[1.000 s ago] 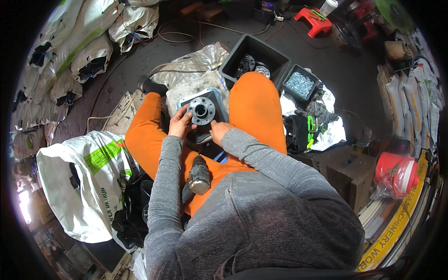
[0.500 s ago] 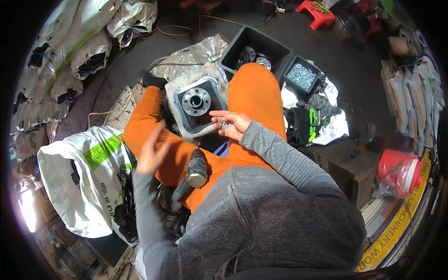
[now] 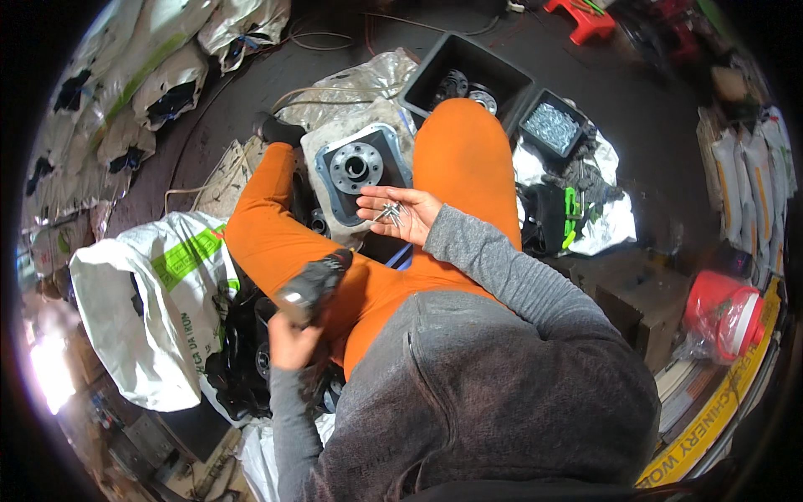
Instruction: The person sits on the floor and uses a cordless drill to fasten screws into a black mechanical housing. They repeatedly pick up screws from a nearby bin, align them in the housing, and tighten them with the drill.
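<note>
My left hand (image 3: 293,341) is closed on a dark cordless drill (image 3: 314,283) over my left thigh. The drill is a little blurred, and its handle is mostly hidden by the hand. Palm up, my right hand (image 3: 418,211) carries several small silver screws (image 3: 391,212), its fingers stretched out flat around them. Just beyond those fingertips, between my legs, lies a squarish metal housing (image 3: 330,197) with a round flange (image 3: 356,167) at its centre. Holes ring the flange. The housing rests on a pale padded support (image 3: 314,151).
Past my right knee stands a grey bin (image 3: 510,63) with dark metal parts in it. Beside it is a smaller bin (image 3: 554,130) of silver screws. A bright green-handled tool (image 3: 570,216) lies to the right. At left sits a large white sack (image 3: 117,309).
My left hand has come down and taken hold of the drill, which lay on my thigh and is now turned and lifted. My right hand has opened flatter under the screws.
</note>
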`<state>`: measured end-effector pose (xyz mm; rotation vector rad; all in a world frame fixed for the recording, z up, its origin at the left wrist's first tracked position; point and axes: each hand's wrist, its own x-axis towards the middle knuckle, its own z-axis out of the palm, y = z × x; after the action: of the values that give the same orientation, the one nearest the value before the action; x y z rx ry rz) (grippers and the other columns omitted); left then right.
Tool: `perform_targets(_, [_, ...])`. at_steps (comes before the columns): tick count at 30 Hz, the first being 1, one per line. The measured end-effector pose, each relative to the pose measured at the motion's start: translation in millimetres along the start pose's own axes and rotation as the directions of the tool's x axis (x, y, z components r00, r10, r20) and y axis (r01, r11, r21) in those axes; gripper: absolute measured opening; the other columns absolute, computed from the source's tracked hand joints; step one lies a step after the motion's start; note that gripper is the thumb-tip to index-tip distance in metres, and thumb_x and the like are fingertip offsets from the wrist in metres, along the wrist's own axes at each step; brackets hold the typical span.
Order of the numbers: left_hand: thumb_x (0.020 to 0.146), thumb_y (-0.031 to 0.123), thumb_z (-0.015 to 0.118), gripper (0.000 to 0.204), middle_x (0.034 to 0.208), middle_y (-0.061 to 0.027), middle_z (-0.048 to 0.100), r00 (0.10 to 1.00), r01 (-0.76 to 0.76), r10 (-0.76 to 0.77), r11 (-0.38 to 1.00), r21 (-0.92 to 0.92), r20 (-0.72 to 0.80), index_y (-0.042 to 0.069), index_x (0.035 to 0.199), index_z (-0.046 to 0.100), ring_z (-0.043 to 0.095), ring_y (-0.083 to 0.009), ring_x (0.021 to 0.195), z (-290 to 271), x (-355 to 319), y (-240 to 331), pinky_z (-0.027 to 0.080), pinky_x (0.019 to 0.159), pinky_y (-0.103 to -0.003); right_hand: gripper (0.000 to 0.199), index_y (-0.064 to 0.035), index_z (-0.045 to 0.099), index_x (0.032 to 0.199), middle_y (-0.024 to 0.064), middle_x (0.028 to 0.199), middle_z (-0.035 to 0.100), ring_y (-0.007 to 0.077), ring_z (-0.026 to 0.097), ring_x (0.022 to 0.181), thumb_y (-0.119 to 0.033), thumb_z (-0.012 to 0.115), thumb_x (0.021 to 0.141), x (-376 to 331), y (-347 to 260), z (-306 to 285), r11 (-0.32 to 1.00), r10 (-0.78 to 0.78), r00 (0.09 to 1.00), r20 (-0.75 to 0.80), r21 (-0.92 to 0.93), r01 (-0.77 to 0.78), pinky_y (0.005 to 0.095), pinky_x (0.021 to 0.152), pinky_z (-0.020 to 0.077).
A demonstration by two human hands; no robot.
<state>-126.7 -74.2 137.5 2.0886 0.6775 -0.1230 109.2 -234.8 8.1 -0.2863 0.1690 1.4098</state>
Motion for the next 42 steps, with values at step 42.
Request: perform_targets(42, [0.075, 0.008, 0.073, 0.041, 0.106, -0.0126, 0.063, 0.973, 0.067, -0.060, 0.997, -0.028, 0.221, 0.001, 0.112, 0.058, 0.060, -0.0226, 0.087, -45.7, 23.2, 54.6, 0.049, 0.074, -0.033, 0.016, -0.0055, 0.058, 0.101, 0.0032, 0.086, 0.063, 0.0114, 0.064, 0.077, -0.016, 0.063, 0.089, 1.4, 15.9, 1.1, 0.973, 0.159, 0.978, -0.137, -0.149, -0.179, 0.0281, 0.069, 0.0587])
